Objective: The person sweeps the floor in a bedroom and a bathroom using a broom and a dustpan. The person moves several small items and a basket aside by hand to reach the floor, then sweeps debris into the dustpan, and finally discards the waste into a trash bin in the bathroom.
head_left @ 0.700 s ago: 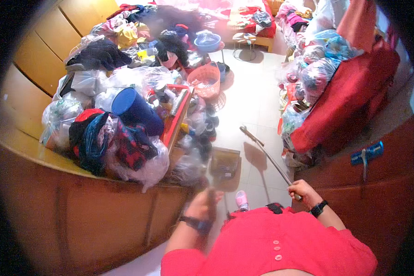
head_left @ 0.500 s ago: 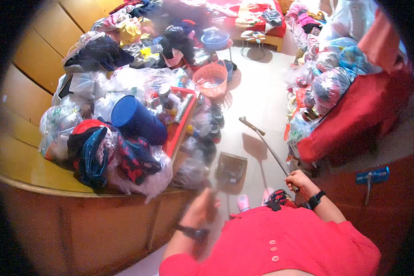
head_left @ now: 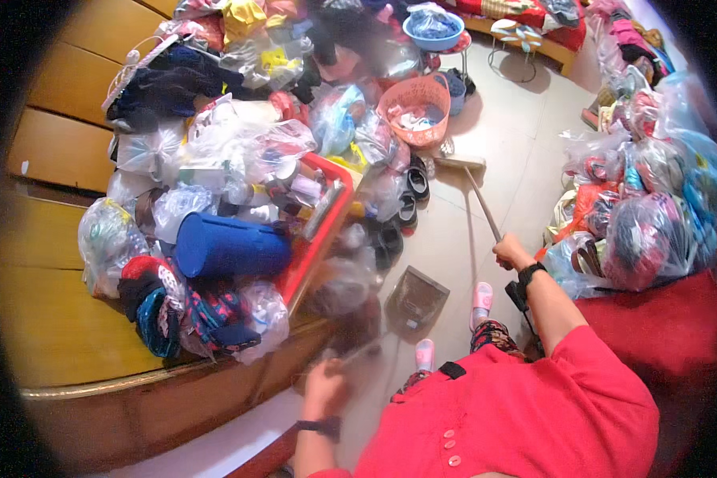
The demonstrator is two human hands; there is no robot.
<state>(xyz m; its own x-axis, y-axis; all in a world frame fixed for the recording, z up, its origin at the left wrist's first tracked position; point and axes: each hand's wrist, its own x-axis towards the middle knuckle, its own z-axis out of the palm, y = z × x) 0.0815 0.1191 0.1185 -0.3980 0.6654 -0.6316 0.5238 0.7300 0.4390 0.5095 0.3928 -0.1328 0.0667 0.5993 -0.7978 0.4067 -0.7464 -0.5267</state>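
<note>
Left hand (head_left: 327, 386) low, near the wooden counter's (head_left: 175, 376) front edge; fingers look curled, blur there, can't tell if it grips anything. Dustpan (head_left: 417, 303) on floor, just ahead of the left pink slipper (head_left: 425, 355). Right hand (head_left: 514, 252) closed round the broom (head_left: 484, 205) handle; broom head further out, by the peach basket (head_left: 413, 111) and dark shoes (head_left: 414, 182). Room to move: tiled floor (head_left: 526, 151) lane, edged left by basket and shoes, right by plastic bags (head_left: 645, 239). Stool (head_left: 515, 36) at far end.
</note>
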